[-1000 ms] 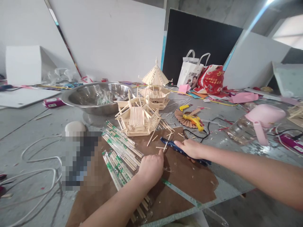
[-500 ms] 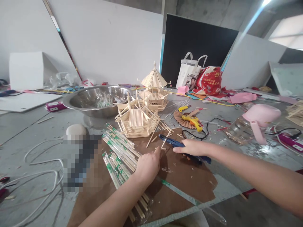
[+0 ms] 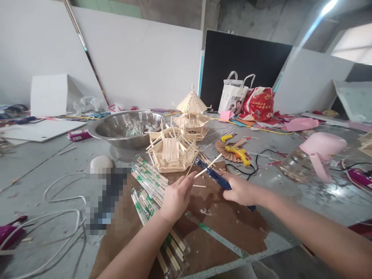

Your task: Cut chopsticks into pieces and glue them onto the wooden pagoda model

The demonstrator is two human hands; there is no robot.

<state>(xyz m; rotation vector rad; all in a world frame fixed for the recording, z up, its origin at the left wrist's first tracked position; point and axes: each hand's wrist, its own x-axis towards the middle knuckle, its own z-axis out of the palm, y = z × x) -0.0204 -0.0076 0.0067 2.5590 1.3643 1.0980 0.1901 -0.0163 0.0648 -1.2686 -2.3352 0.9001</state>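
My left hand (image 3: 178, 195) pinches a wooden chopstick (image 3: 215, 159), which slants up to the right from the fingertips. The chopstick crosses close to the jaws of blue pliers (image 3: 216, 179). Whether the jaws touch it I cannot tell. My right hand (image 3: 240, 188) is wrapped round the pliers' handles. Under my left forearm lie chopsticks in clear and green wrappers (image 3: 151, 182) on a brown board (image 3: 221, 224). Just beyond the hands stands a small open frame built of sticks (image 3: 171, 151), with a roofed stick pavilion (image 3: 192, 102) behind it.
A steel basin (image 3: 101, 133) holding wrappers stands at the back left. Yellow glue guns (image 3: 240, 153) lie by a folded paper fan, a black cord trailing beside them. A pink-lidded jug (image 3: 314, 155) is on the right. A white cable (image 3: 66, 211) loops across the left side.
My left hand now holds the chopstick raised beside the pliers; earlier its fingers were low over the board. The right hand has turned the pliers more steeply. The camera view has shifted slightly.
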